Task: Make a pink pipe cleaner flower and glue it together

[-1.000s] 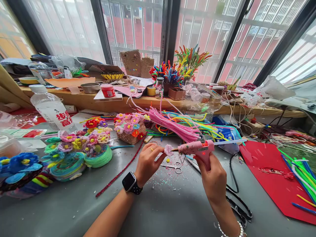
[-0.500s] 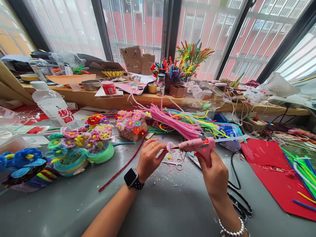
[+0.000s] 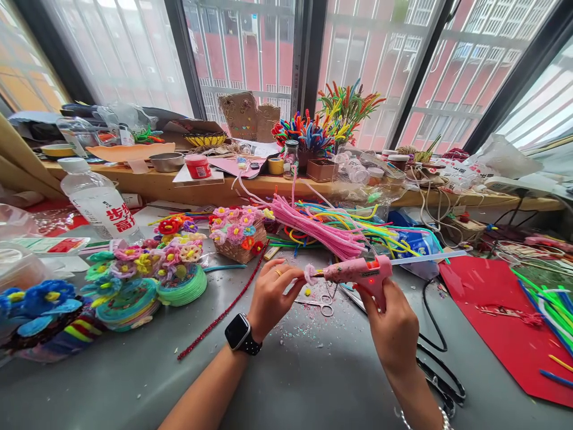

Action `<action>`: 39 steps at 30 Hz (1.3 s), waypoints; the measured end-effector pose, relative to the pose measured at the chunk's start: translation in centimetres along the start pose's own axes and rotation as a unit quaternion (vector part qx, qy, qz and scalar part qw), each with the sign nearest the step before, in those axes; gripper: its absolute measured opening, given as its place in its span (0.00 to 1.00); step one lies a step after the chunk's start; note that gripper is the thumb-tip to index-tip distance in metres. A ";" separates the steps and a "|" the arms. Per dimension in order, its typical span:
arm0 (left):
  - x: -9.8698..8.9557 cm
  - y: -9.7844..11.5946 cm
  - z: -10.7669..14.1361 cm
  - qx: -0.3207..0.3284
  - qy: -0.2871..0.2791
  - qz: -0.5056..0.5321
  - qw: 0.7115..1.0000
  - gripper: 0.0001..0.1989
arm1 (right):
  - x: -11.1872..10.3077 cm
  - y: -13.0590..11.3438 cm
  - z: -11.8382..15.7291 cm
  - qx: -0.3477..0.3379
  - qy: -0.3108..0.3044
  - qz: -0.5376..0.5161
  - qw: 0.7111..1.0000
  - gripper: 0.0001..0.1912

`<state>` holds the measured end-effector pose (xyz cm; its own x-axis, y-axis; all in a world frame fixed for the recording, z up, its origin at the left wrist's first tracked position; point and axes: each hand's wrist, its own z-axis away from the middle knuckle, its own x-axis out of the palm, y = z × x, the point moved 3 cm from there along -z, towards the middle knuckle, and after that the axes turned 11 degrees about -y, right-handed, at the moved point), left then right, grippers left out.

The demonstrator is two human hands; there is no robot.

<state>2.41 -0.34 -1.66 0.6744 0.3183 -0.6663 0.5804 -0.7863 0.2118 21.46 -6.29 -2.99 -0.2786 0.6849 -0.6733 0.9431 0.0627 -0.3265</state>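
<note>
My left hand (image 3: 276, 295), with a watch on its wrist, pinches a small pale-pink pipe-cleaner flower (image 3: 310, 273) between thumb and fingertips. My right hand (image 3: 394, 319) is wrapped round the handle of a pink hot glue gun (image 3: 358, 272), whose red light is lit and whose clear glue stick juts out to the right. The gun's nozzle meets the flower; whether glue is coming out is too small to tell. Under the gun lie small scissors (image 3: 326, 306) and a tiny yellow piece (image 3: 307, 292). A dark red glittery pipe cleaner (image 3: 224, 312) lies left of my left hand.
Pipe-cleaner flower pots (image 3: 183, 286) and a water bottle (image 3: 98, 200) stand at the left. Behind my hands are a flower basket (image 3: 235, 242) and pink pipe cleaners (image 3: 317, 230). Red sheets (image 3: 496, 316) lie right; a black cable (image 3: 430, 325) runs beside my right hand.
The view has shifted slightly, so the scene sits a little lower. Both hands keep their holds, and the nozzle stays at the flower.
</note>
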 end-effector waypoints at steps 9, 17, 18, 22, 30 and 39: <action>0.3 -0.1 0.1 -0.006 -0.015 0.002 1.000 0.02 | -0.1 0.1 0.0 -0.002 0.010 0.013 1.000 0.20; 0.3 -0.1 0.0 -0.003 -0.012 0.004 1.000 0.02 | -0.1 0.1 0.1 -0.002 0.018 0.019 1.000 0.20; 0.2 0.0 0.0 -0.002 -0.013 0.005 1.000 0.02 | -0.1 0.1 0.1 -0.003 0.020 0.019 1.000 0.19; 0.1 -0.1 -0.1 0.002 -0.012 0.011 1.000 0.03 | -0.3 -0.1 0.0 -0.003 0.024 0.021 1.000 0.19; 0.0 -0.1 0.1 0.007 -0.006 0.019 1.000 0.04 | -0.5 -0.2 0.0 -0.009 0.023 0.016 1.000 0.19; -0.3 0.4 -0.1 0.008 0.021 0.036 0.999 0.05 | -0.7 -0.2 -0.3 0.023 0.027 -0.011 0.999 0.20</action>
<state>2.41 -0.69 -1.32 0.7325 0.2826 -0.6193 0.5228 -0.8162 0.2460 21.48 -6.54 -2.27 -0.2871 0.7224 -0.6290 0.9276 0.0457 -0.3709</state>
